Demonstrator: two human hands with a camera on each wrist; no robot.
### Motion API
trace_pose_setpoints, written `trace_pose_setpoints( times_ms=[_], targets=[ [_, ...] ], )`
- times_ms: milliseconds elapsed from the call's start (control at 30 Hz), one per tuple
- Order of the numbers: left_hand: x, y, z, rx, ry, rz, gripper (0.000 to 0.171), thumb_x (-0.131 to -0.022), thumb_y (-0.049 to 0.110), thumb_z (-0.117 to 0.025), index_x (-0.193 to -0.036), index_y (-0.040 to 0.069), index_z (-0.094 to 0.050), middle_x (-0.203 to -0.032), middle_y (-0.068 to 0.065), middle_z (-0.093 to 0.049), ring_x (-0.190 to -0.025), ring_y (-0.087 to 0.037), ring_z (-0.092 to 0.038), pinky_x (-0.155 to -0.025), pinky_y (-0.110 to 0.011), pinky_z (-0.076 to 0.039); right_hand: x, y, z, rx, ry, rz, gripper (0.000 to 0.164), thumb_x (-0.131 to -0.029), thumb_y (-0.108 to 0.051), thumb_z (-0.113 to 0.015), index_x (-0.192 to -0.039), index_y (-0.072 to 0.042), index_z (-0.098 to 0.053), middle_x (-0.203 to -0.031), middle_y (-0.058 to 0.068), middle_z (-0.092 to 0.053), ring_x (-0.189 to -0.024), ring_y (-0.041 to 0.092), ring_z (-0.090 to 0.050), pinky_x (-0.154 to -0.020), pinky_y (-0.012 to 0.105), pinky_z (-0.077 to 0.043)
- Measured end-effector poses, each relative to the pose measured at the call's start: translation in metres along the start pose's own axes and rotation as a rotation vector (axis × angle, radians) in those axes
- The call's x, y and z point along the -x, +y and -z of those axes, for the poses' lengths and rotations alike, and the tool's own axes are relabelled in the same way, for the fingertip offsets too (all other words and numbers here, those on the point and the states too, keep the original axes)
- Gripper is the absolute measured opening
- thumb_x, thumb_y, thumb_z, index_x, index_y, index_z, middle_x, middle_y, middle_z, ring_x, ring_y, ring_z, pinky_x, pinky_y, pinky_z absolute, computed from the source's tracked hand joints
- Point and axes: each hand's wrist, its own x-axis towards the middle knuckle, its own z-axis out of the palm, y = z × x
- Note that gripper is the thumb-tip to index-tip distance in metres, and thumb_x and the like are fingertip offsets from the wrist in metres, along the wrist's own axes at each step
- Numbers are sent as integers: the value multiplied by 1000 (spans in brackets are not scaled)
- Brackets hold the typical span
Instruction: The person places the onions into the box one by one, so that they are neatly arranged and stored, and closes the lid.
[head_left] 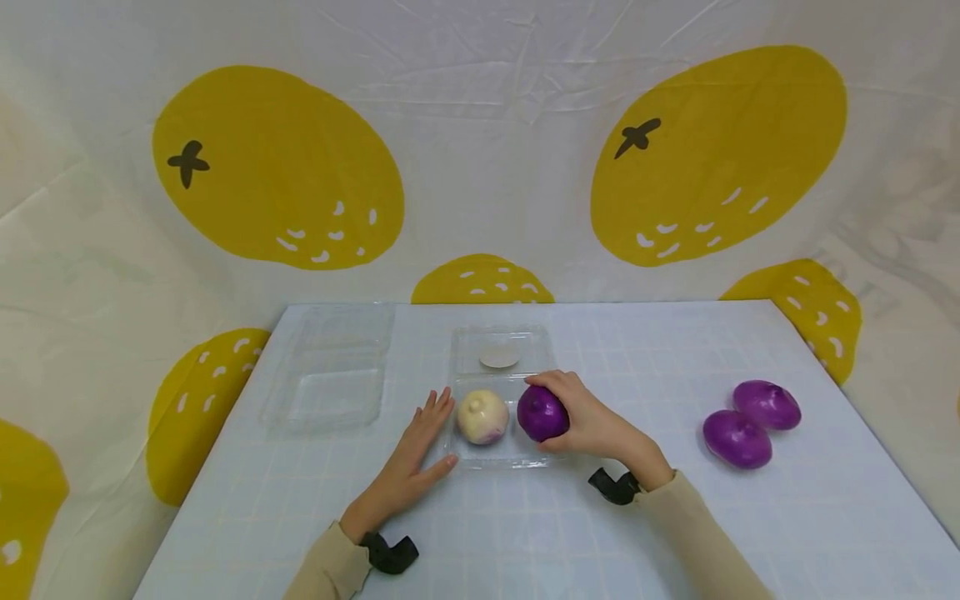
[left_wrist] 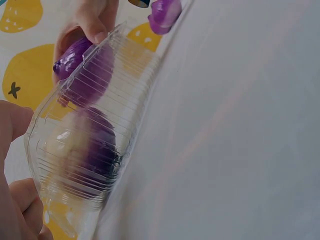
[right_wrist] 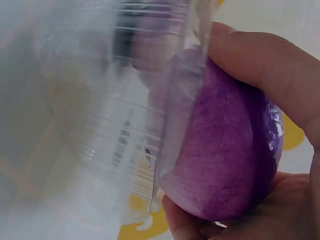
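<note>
A purple onion (head_left: 543, 413) is gripped in my right hand (head_left: 588, 421), thumb on the near side and fingers on the far side, at the right of the clear plastic box (head_left: 498, 458). In the right wrist view the box's ribbed wall partly covers that onion (right_wrist: 225, 145). A second onion (head_left: 482, 417), pale on top with purple lower down, sits in the box's left half. My left hand (head_left: 412, 458) lies at the box's left side, fingers extended and thumb apart, near the rim. The box's lid (head_left: 465, 358) is folded back, with a whitish oval label on it.
Two purple onions (head_left: 737, 439) (head_left: 767, 405) lie side by side on the right of the table. Another clear plastic box (head_left: 337, 400), opened out, is at the back left. A patterned curtain (head_left: 495, 167) hangs behind the table (head_left: 480, 542). Black straps are on both wrists.
</note>
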Motion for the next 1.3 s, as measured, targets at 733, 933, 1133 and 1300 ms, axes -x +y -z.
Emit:
trace_pose_setpoints(
  times_ms=[733, 933, 1133, 1300],
  targets=[
    [1, 0, 0, -8, 6, -6, 75, -94, 18, -64, -156, 1, -26, -164, -15, -19, -149, -42, -9, -122, -36, 2, -2, -1, -18, 194, 29, -11, 82, -69, -31, -91, -135, -1, -53, -126, 10, -54, -114, 27, -45, -93, 49, -46],
    [0, 0, 0, -6, 5, -7, 75, -94, 18, -64, -156, 1, -26, -164, -15, -19, -149, -42, -9, -122, -35, 3, -3, 2, -20, 204, 42, -24, 70, -68, -37, -90, -124, -8, -59, -115, 6, -57, -105, 23, -47, -85, 40, -47],
    [0, 0, 0, -4, 7, -6, 74, -93, 17, -64, -155, -1, -27, -164, -15, -19, -150, -40, -8, -122, -35, 3, -5, 6, -20, 260, 57, 54, 60, -69, -43, -89, -113, -10, -65, -104, -4, -62, -102, 17, -46, -83, 36, -43],
    [0, 0, 0, -2, 6, -4, 74, -94, 17, -64, -155, 0, -26, -163, -15, -19, -150, -39, -8, -122, -35, 2, -5, 6, -18, 271, 50, 95, 58, -69, -45, -88, -110, -11, -67, -102, -6, -64, -103, 16, -45, -85, 38, -41]
  ],
)
